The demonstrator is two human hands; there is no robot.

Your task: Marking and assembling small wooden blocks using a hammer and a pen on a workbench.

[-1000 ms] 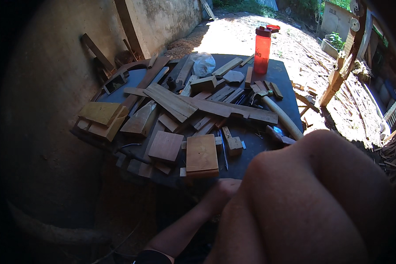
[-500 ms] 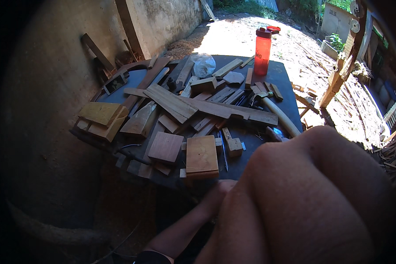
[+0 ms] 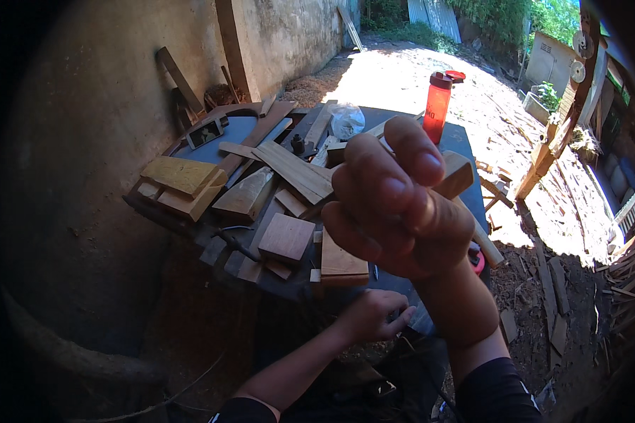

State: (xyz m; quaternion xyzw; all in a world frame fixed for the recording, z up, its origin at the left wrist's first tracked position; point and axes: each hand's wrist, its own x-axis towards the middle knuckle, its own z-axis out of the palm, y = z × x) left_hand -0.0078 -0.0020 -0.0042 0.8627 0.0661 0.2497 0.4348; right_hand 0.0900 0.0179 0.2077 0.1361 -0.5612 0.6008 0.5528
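Observation:
Raised close in the middle of the view is my right hand [image 3: 402, 197], its fingers curled in. Light brown wood [image 3: 457, 175] shows right beside its thumb side; whether that hand grips it I cannot tell. Below the hand, a pale wooden handle [image 3: 485, 241] slants down over the table's right edge. Low at the table's near edge, my left hand [image 3: 377, 315] is loosely bent, thumb and forefinger apart, with nothing visible in it. Nearest to it lies a flat wooden block [image 3: 343, 262], partly covered by my right hand. A squarer pinkish block [image 3: 287, 238] sits to its left.
Long boards [image 3: 293, 169] and several offcuts crowd the dark table. A red bottle [image 3: 437, 113] with its lid open stands at the far right, beyond a plastic bag [image 3: 346, 121]. A phone [image 3: 207, 132] leans at the far left. Stacked yellowish blocks [image 3: 180, 182] sit nearer.
My right arm, bent up close at the lower right before, has come down and forward, bringing its hand into view. My left hand now shows fully. The view has shifted slightly.

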